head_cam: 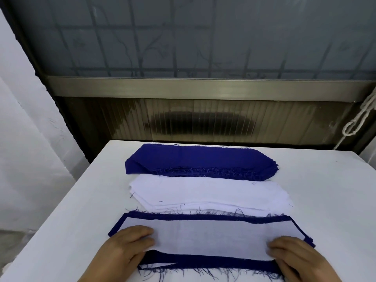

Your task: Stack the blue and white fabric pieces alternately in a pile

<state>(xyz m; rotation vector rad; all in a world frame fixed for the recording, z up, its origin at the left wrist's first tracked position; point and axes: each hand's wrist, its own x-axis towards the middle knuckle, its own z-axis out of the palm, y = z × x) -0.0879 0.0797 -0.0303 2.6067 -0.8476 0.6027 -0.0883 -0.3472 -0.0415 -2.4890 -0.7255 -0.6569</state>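
Note:
Three fabric piles lie on the white table (61, 231). Farthest is a pile of blue pieces (199, 160) with frayed edges. In the middle sits a pile of white pieces (207, 193). Nearest me is the mixed pile: a white piece (207, 237) lies on top of a blue piece (203, 263) whose border shows all round it. My left hand (126, 247) rests flat on the white piece's left end, fingers fairly straight. My right hand (293, 255) lies on its right end, fingers pointing left. A sliver of white shows under the blue at the front left.
The table's far edge meets a dark ribbed panel and a metal window sill (203, 88). A white knotted cord (358, 121) hangs at the right. A white wall stands at the left. Bare tabletop lies on both sides of the piles.

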